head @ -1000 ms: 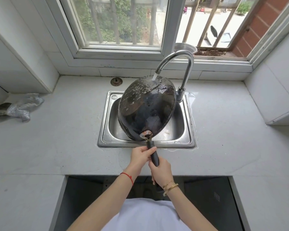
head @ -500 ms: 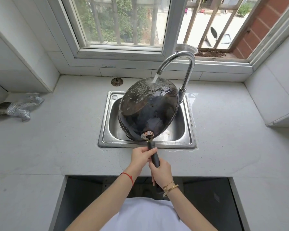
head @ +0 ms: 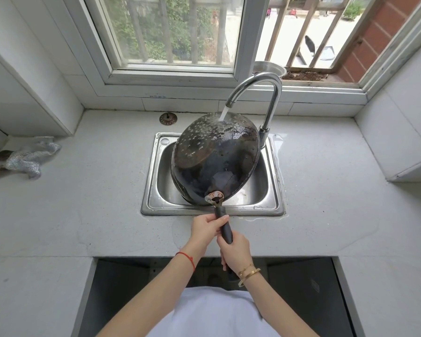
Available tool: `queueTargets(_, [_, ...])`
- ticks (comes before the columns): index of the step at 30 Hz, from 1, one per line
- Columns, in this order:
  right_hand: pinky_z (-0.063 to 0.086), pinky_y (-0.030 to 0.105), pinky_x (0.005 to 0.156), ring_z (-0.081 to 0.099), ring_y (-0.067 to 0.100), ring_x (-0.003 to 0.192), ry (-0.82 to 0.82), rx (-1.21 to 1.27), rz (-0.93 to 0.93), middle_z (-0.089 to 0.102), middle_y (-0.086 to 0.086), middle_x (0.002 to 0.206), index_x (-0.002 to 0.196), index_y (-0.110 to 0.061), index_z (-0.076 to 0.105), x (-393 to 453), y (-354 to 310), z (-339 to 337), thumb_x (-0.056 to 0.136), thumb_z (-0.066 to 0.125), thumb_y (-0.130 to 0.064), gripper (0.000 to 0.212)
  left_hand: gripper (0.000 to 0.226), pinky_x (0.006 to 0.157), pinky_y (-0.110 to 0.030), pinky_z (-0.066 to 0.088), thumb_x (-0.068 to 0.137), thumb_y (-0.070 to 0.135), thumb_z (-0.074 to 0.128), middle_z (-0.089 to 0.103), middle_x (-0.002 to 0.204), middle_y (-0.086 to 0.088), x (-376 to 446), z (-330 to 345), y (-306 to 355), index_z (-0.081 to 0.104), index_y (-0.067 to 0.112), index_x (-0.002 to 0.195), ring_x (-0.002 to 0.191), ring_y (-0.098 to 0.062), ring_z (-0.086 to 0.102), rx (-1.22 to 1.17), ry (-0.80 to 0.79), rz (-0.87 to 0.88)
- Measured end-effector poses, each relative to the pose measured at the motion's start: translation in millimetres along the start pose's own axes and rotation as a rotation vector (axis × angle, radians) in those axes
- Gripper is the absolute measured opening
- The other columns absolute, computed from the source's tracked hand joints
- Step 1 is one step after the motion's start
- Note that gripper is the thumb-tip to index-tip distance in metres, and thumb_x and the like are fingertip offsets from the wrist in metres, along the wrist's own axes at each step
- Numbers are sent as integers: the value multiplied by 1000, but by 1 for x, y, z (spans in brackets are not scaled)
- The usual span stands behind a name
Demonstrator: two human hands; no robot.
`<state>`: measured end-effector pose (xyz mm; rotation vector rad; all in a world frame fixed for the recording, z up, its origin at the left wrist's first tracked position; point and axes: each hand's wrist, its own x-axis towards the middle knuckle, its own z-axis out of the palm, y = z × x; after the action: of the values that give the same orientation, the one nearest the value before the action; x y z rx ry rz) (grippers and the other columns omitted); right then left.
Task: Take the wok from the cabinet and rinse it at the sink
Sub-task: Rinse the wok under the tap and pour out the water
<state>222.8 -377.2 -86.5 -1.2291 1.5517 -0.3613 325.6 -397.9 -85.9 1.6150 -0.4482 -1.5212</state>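
Wok [head: 216, 161] hangs tilted above the steel sink [head: 274, 188], its dark underside turned up, and water from the curved tap [head: 258, 91] falls on its far edge. Both hands have their fingers clamped on the black handle [head: 225, 227]: left hand [head: 206, 228] nearer the wok, right hand [head: 236, 251] behind it. A crumpled cloth [head: 29, 156] lies far left on the pale surface [head: 83, 203].
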Motion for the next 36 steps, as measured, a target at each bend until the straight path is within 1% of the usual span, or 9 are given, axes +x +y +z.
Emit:
queueTargets(8, [50, 24, 38, 54, 11, 36, -6, 27, 3, 58, 10, 62, 96, -8, 58, -1, -1, -2, 97, 55, -22, 14, 32, 76, -24, 59, 85, 18, 73, 73, 106, -9, 0, 0, 0, 69, 4, 114, 98, -20, 70, 21, 8, 4])
queueTargets(13, [47, 23, 37, 53, 12, 35, -2, 26, -13, 57, 11, 62, 93, -8, 57, -4, -5, -1, 97, 54, -21, 14, 32, 72, -20, 58, 86, 18, 73, 73, 102, -6, 0, -2, 2, 69, 4, 114, 93, -15, 69, 9, 2, 2])
queueTargets(18, [49, 23, 38, 55, 14, 39, 11, -18, -27, 59, 10, 65, 98, -9, 58, -4, -5, 0, 97, 54, -23, 15, 30, 63, -16, 55, 87, 18, 72, 73, 101, -7, 0, -4, 1, 70, 3, 112, 90, -13, 69, -14, 7, -6])
queueTargets(23, [49, 23, 38, 55, 14, 40, 27, -45, -41, 58, 8, 65, 102, -11, 58, -5, -6, 1, 97, 54, -23, 14, 28, 67, -19, 57, 87, 15, 71, 74, 104, -14, -1, -6, 2, 70, 1, 110, 96, -20, 70, -55, -19, -7])
queueTargets(27, [52, 25, 40, 56, 15, 42, 23, -53, -33, 59, 8, 67, 101, -13, 58, -6, -4, 2, 97, 54, -24, 13, 27, 69, -20, 58, 86, 15, 72, 74, 103, -13, -2, -7, 0, 70, 1, 109, 93, -19, 71, -63, -18, -21])
queueTargets(30, [54, 27, 40, 55, 15, 41, 17, -41, -31, 59, 9, 67, 98, -13, 58, -6, -2, 2, 97, 54, -24, 11, 26, 67, -19, 58, 86, 16, 72, 74, 101, -11, -2, -7, -2, 71, 2, 108, 91, -16, 71, -60, -18, -19])
queueTargets(36, [51, 25, 39, 54, 14, 39, -2, -14, -23, 58, 11, 67, 99, -11, 58, -7, 0, 3, 97, 54, -23, 13, 28, 73, -24, 59, 85, 15, 74, 74, 102, -14, -2, -6, -4, 71, 1, 108, 97, -23, 71, -61, -10, -16])
